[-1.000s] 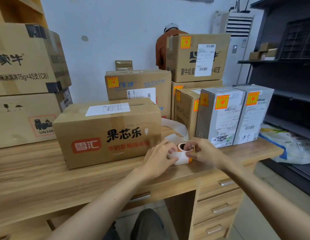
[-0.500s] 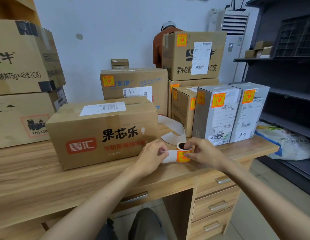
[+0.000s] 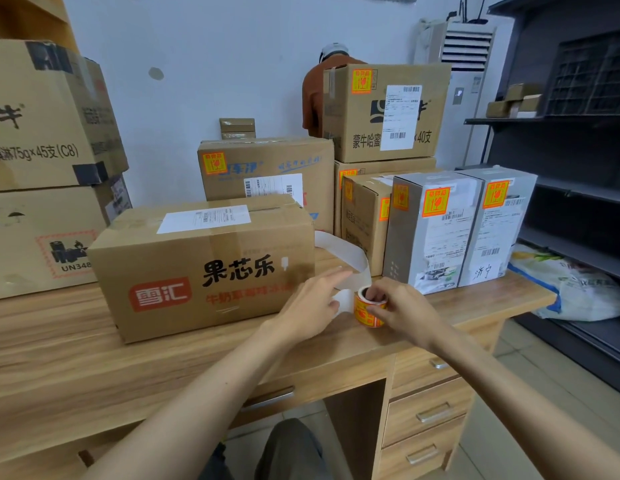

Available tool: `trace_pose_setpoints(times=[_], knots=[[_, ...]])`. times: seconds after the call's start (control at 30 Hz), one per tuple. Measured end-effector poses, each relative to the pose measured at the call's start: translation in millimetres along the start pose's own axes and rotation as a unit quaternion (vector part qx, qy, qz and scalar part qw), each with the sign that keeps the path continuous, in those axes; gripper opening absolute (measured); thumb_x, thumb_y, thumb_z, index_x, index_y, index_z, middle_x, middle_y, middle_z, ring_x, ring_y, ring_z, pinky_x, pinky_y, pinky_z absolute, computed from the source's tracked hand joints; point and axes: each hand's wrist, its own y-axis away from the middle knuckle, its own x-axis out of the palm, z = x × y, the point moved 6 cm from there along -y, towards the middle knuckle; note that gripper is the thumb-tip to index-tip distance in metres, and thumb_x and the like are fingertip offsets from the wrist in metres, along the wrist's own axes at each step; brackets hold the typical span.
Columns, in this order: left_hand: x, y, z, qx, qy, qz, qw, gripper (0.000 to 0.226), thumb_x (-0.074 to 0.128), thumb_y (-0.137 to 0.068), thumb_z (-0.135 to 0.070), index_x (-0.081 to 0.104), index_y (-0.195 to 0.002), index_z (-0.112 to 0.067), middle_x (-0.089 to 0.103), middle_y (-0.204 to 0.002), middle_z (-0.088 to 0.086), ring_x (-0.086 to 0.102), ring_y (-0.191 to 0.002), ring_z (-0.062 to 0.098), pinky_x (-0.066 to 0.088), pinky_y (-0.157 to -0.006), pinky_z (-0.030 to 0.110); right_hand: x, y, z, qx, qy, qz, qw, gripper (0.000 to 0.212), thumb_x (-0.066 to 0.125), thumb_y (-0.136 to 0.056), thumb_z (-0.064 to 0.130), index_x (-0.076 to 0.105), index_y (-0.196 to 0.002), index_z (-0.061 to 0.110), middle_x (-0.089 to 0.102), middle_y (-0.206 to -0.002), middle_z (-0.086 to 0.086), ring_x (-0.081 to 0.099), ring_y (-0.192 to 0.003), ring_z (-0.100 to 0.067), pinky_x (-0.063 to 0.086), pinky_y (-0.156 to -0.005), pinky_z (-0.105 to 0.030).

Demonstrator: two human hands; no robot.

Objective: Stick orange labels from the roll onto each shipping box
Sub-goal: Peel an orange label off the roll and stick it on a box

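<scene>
1. The right hand has its fingers curled over the open top and down the side of the label roll, gripping it.
2. The left hand has its index finger stretched straight towards the roll. Its thumb lies against the loose end of the white backing strip; the other fingers are hidden, so I cannot tell whether the strip is pinched.
3. The roll stands on end on the wooden desk, between the two hands and just beside the right end of the front carton. Its orange labels face outward.
4. The backing strip rises from the roll in a loop and passes behind the front carton.
5. The front carton lies lengthwise on the desk with a white shipping slip on its top face.
6. Behind it stands a brown carton with an orange label at its upper left corner.
7. To the right, two grey boxes stand upright side by side, each with an orange label near the top.
8. A stacked carton above them also carries one.
9. More cartons are piled at the left.
</scene>
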Motion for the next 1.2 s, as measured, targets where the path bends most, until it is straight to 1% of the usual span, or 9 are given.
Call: trace_pose_setpoints(times=[0.1, 0.13, 0.27, 0.33, 0.43, 0.6, 0.73, 1.03, 1.2], knots=[[14, -6, 0, -0.022, 0.098, 0.029, 0.995, 0.067, 0.051, -0.099, 0.001, 0.035, -0.157, -0.028, 0.04, -0.156, 0.004, 0.07, -0.077, 0.022, 0.058, -0.055, 0.031, -2, 2, 3, -0.003, -0.005, -0.005, 1.0, 0.016, 0.072, -0.088, 0.019, 0.059, -0.092, 0.027, 0.061, -0.094, 0.011, 0.06, -0.088, -0.012, 0.05, -0.078, -0.033], [16, -6, 2, -0.031, 0.114, 0.024, 0.993, 0.064, 0.051, -0.099, 0.0, 0.036, -0.157, -0.026, 0.046, -0.151, 0.008, 0.066, -0.066, 0.019, 0.058, -0.051, 0.031, -3, 3, 4, -0.003, -0.007, -0.008, 1.0, 0.018, 0.072, -0.088, 0.019, 0.057, -0.091, 0.028, 0.06, -0.094, 0.011, 0.059, -0.088, -0.01, 0.05, -0.078, -0.032], [13, -7, 9, -0.01, 0.066, -0.018, 0.998, 0.039, 0.06, -0.097, -0.008, 0.063, -0.133, -0.019, 0.061, -0.115, -0.001, 0.057, -0.081, 0.013, 0.052, -0.076, 0.03, -2, 2, 4, -0.001, -0.004, -0.013, 1.0, 0.017, 0.073, -0.087, 0.021, 0.058, -0.092, 0.027, 0.06, -0.094, 0.01, 0.058, -0.087, -0.011, 0.05, -0.076, -0.033], [9, -5, 13, -0.01, 0.048, -0.022, 0.999, 0.02, 0.062, -0.096, -0.011, 0.073, -0.112, -0.016, 0.058, -0.097, -0.004, 0.055, -0.086, 0.015, 0.049, -0.078, 0.03, -2, 2, 4, -0.001, 0.002, -0.021, 1.0, 0.015, 0.073, -0.087, 0.021, 0.059, -0.094, 0.022, 0.059, -0.093, 0.01, 0.058, -0.086, -0.012, 0.05, -0.075, -0.035], [7, -2, 12, 0.003, 0.042, -0.008, 0.999, 0.01, 0.064, -0.096, -0.014, 0.074, -0.095, -0.015, 0.061, -0.093, 0.001, 0.057, -0.087, 0.016, 0.052, -0.08, 0.036, -1, 3, 8, -0.003, 0.008, -0.035, 0.999, 0.016, 0.072, -0.087, 0.021, 0.059, -0.096, 0.019, 0.058, -0.093, 0.01, 0.058, -0.086, -0.013, 0.049, -0.073, -0.034], [6, -1, 17, 0.009, 0.082, 0.004, 0.997, 0.008, 0.067, -0.095, -0.014, 0.074, -0.09, -0.016, 0.063, -0.093, 0.002, 0.059, -0.079, 0.01, 0.051, -0.075, 0.029, -1, 12, 18, -0.014, 0.038, -0.058, 0.997, 0.021, 0.068, -0.091, 0.028, 0.051, -0.101, 0.021, 0.047, -0.103, 0.008, 0.058, -0.083, -0.018, 0.05, -0.068, -0.037], [6, 2, 21, 0.002, 0.112, 0.012, 0.994, 0.01, 0.067, -0.095, -0.015, 0.076, -0.091, -0.018, 0.063, -0.094, 0.0, 0.061, -0.079, 0.012, 0.057, -0.077, 0.036, -5, 30, 35, -0.045, 0.106, -0.123, 0.986, 0.023, 0.065, -0.092, 0.035, 0.045, -0.093, 0.024, 0.04, -0.097, 0.008, 0.052, -0.066, -0.019, 0.036, -0.052, -0.03], [0, 12, 15, -0.002, 0.122, 0.009, 0.992, 0.011, 0.068, -0.095, -0.014, 0.075, -0.089, -0.02, 0.069, -0.088, 0.0, 0.059, -0.073, 0.005, 0.053, -0.076, 0.03, 21, 30, 40, 0.015, 0.057, -0.081, 0.995, 0.02, 0.061, -0.093, 0.044, 0.059, -0.094, 0.024, 0.051, -0.09, 0.01, 0.06, -0.078, -0.017, 0.046, -0.064, -0.038], [2, 12, 20, -0.03, 0.17, 0.004, 0.985, 0.007, 0.068, -0.094, -0.009, 0.074, -0.092, -0.012, 0.073, -0.085, 0.004, 0.07, -0.077, 0.018, 0.061, -0.077, 0.032, 22, 29, 39, 0.037, 0.039, -0.087, 0.995, 0.023, 0.061, -0.091, 0.048, 0.06, -0.09, 0.025, 0.053, -0.086, 0.009, 0.058, -0.074, -0.016, 0.047, -0.063, -0.037]])
